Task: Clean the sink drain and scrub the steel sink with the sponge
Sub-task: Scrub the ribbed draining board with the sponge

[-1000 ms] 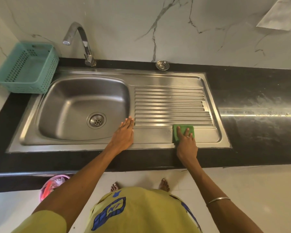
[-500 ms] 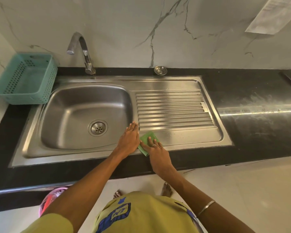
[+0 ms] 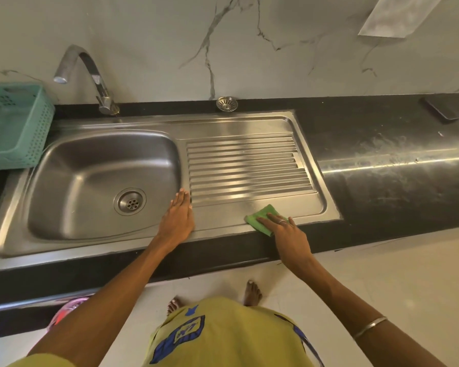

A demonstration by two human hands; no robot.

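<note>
Green sponge (image 3: 263, 218) flat on sink (image 3: 223, 226) front ledge, under right hand (image 3: 286, 231), fingers spread pressing it | left hand (image 3: 179, 217) flat, fingers released, on ledge beside basin | drain (image 3: 131, 201) in basin floor | strainer (image 3: 226, 103) on black tabletop (image 3: 382, 160) behind | tap (image 3: 90, 75), teal basket (image 3: 13, 125) far left

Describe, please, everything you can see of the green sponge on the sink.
The green sponge is a thin, flat, roughly square pad, bright green and slightly rumpled. It lies on the smooth front strip of the steel sink, just below the ribbed drainboard. The right hand presses it flat with spread fingers, covering its near right part; its far left corners show. The left hand touches only the steel.
</note>
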